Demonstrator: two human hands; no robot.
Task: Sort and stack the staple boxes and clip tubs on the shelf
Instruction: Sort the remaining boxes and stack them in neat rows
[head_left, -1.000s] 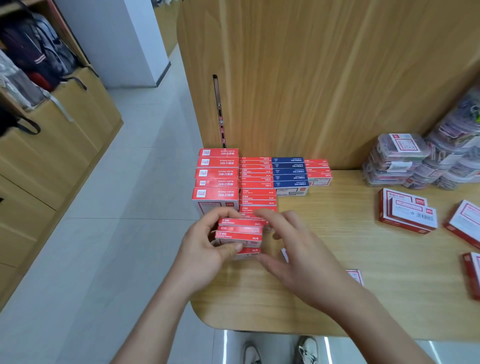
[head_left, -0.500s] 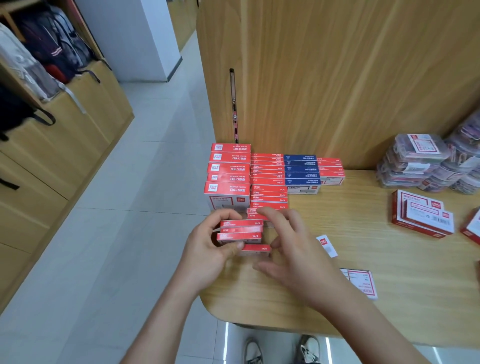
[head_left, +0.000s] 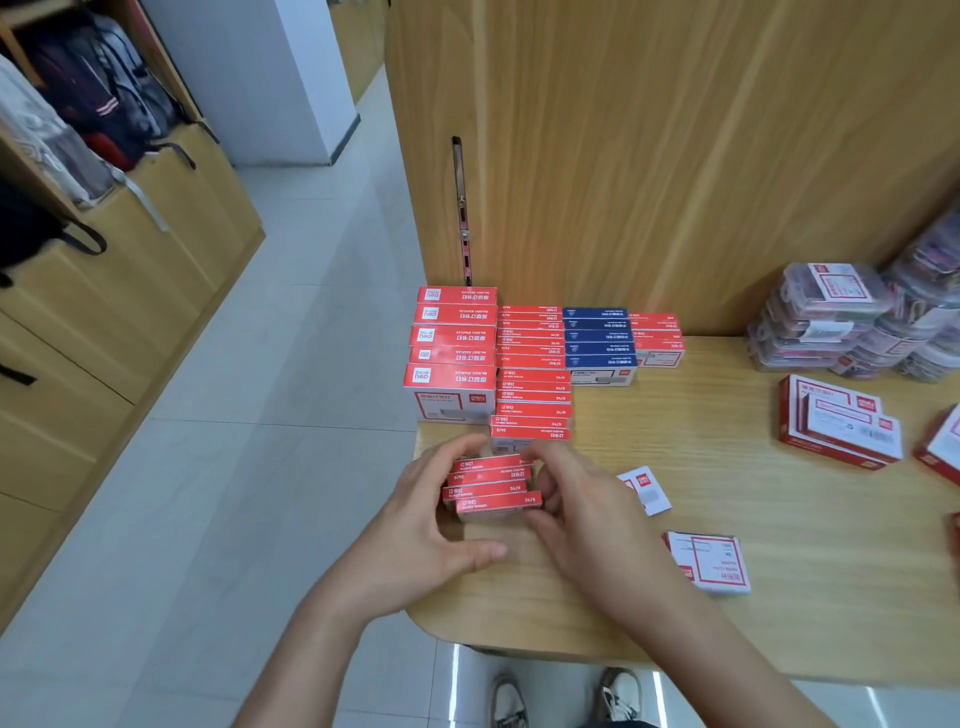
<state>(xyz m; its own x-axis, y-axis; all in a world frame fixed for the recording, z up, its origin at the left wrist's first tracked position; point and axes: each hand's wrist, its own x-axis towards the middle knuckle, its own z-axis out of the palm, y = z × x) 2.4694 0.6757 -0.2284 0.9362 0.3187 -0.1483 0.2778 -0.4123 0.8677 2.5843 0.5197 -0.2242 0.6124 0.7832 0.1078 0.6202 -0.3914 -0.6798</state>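
Across the upper right of the frame I see a tall wooden panel, and below it the pale counter fills the lower right, its rounded corner near bottom centre. Along the foot of the panel, at mid-frame, stand the sorted piles: large red staple boxes stacked high at the counter's left edge, thin red staple boxes in a stepped pile touching them, then a blue pile and a short red pile further right. Clip tubs are heaped at the far right against the panel, with flat red-and-white boxes lying just below them. Just below centre, the left hand and right hand face each other, each grip curled round one end of a small stack of four thin red boxes. The stack sits slightly askew, just in front of the stepped pile; I cannot tell whether it rests on the counter. Two loose boxes lie right of the right hand.
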